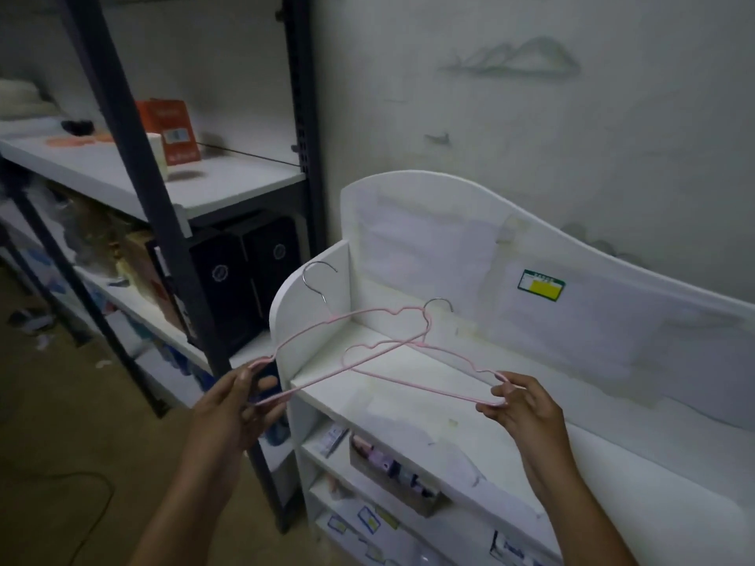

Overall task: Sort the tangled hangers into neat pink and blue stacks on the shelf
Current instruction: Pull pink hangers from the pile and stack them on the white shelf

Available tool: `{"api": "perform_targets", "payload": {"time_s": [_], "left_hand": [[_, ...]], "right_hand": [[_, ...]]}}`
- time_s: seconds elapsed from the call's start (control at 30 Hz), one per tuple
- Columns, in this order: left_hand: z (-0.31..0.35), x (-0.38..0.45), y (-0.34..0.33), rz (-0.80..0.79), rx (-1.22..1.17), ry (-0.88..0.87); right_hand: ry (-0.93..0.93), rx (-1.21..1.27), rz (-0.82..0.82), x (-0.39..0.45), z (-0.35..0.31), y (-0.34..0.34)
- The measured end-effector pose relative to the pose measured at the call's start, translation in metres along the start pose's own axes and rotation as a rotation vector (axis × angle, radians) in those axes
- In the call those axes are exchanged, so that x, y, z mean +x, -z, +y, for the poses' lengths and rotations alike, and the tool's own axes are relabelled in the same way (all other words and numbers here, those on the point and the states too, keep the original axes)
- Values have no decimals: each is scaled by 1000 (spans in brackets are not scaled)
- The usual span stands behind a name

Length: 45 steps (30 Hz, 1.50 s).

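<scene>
dim storeroom with a white shelf [408, 386] on the right. above its near left corner, the left hand [241, 396] and right hand [517, 406] each pinch one end of two crossed pink hangers [367, 353], which look light, thin, stiff and snag-prone; their shoulder ends seem the best hold.

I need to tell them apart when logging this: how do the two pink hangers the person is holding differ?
The left-held hanger is gripped at its end by the left hand; the right-held hanger is pinched at its end by the right hand. The left-held hanger's hook sits higher, at the white shelf's side panel; the right-held hanger's hook is lower, over the shelf. The two cross mid-span. Both are thin pink wire with silver hooks.
</scene>
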State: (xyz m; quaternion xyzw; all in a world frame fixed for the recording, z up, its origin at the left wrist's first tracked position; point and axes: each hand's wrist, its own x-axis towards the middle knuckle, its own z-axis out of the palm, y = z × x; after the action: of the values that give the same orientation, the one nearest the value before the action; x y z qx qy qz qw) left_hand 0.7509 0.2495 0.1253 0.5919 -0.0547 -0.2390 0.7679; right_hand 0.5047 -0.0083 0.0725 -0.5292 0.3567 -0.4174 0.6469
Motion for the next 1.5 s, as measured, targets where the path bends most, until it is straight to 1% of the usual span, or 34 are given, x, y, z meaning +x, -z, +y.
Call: {"api": "perform_targets", "payload": {"time_s": [0.23, 0.43, 0.6, 0.73, 0.9, 1.03, 1.2, 1.33, 1.5], "left_hand": [[-8, 78, 4, -86, 12, 102], [-22, 125, 7, -174, 83, 133], [-26, 138, 0, -235, 120, 177], [-31, 142, -6, -246, 149, 210], [-43, 150, -14, -282, 221, 233], [-54, 162, -23, -344, 265, 268], [-70, 182, -38, -426, 335, 296], [-84, 199, -50, -444, 416, 318], [-103, 218, -58, -453, 542, 257]], "right_hand": [[-81, 70, 86, 14, 43, -41], [-170, 81, 178, 16, 82, -64], [-269, 11, 238, 23, 100, -72], [-329, -165, 270, 30, 103, -66], [-467, -113, 291, 31, 93, -51], [-477, -73, 283, 25, 85, -36], [-458, -139, 308, 19, 80, -18], [-441, -178, 327, 15, 81, -14], [-464, -215, 308, 15, 90, -18]]}}
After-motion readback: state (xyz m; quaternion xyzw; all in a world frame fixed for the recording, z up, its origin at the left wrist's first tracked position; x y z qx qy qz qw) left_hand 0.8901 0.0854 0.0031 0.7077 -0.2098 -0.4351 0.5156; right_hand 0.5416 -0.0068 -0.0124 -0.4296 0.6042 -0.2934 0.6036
